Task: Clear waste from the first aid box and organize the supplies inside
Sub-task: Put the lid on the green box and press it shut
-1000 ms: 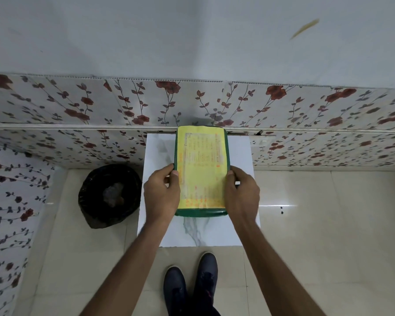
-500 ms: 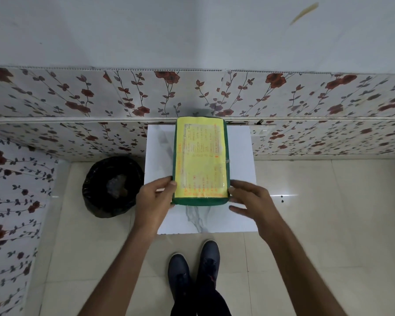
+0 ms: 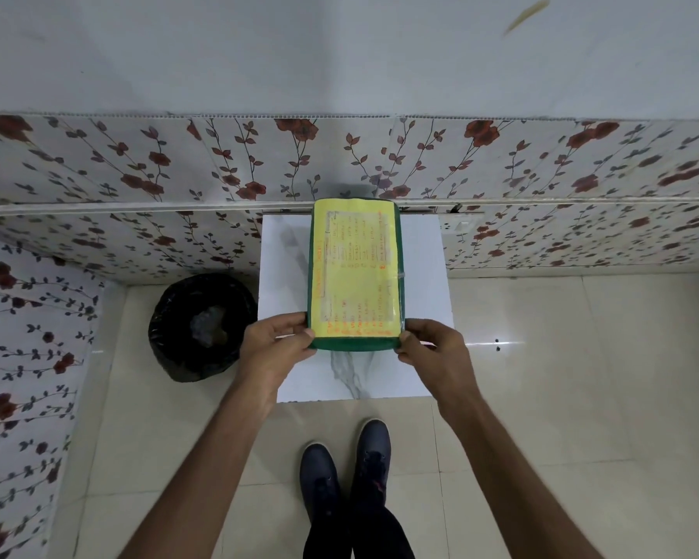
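Hands [image 3: 277,346] [image 3: 434,349] grip green box [image 3: 354,344]; label [image 3: 354,272] unreadable

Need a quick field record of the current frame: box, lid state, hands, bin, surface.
box: green first aid box, yellow printed sheet on top
lid: closed
left hand: fingers at the box's near-left corner
right hand: fingers at the near-right corner
surface: white marble-look table against floral wall
bin: black-lined bin on the floor left of the table, something crumpled inside

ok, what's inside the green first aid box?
Can't see: the green first aid box is closed, its yellow label covering the lid. Both hands grip its near corners.
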